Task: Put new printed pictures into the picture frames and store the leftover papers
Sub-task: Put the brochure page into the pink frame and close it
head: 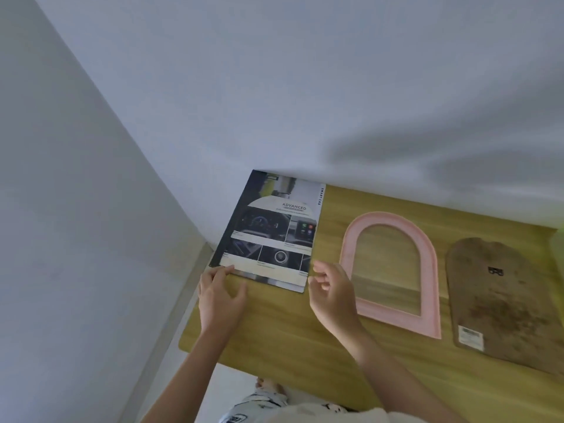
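Observation:
A stack of printed car-brochure pages (271, 230) lies at the far left of the wooden table (290, 334), against the wall. My left hand (219, 297) touches the near-left corner of the pages with its fingertips. My right hand (331, 294) hovers just off the near-right corner, fingers loosely curled and holding nothing. A pink arched picture frame (433, 270) lies flat to the right of the pages, with the table showing through its opening. Further right lies the frame's brown arched backing board (503, 300), with a small metal hanger and a barcode sticker.
White walls meet in the corner behind the pages and close off the table's left and far sides. The table's near edge runs just in front of my body.

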The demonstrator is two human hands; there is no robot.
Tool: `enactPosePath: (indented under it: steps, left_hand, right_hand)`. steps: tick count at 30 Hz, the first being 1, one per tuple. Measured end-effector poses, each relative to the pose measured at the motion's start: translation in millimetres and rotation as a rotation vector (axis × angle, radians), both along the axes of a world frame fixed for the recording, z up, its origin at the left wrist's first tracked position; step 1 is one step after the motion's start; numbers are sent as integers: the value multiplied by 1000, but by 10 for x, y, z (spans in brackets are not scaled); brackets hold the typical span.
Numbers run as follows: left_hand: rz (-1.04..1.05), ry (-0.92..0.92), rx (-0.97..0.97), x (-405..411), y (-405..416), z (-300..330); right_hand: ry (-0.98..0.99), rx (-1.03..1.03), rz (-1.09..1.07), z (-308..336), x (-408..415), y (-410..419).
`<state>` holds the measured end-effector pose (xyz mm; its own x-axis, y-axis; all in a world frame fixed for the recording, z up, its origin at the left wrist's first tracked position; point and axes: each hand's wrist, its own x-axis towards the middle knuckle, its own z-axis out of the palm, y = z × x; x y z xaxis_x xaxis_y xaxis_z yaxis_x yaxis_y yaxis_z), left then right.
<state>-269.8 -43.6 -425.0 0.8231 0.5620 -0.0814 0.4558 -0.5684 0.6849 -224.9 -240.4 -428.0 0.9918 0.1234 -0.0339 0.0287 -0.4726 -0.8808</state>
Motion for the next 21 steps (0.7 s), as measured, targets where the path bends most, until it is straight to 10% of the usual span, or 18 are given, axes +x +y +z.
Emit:
enactPosePath:
  steps: [21]
  left_hand:
    - [-114, 202, -9, 591, 543, -157]
  right_hand:
    - [208, -635, 175, -69, 1881, 531]
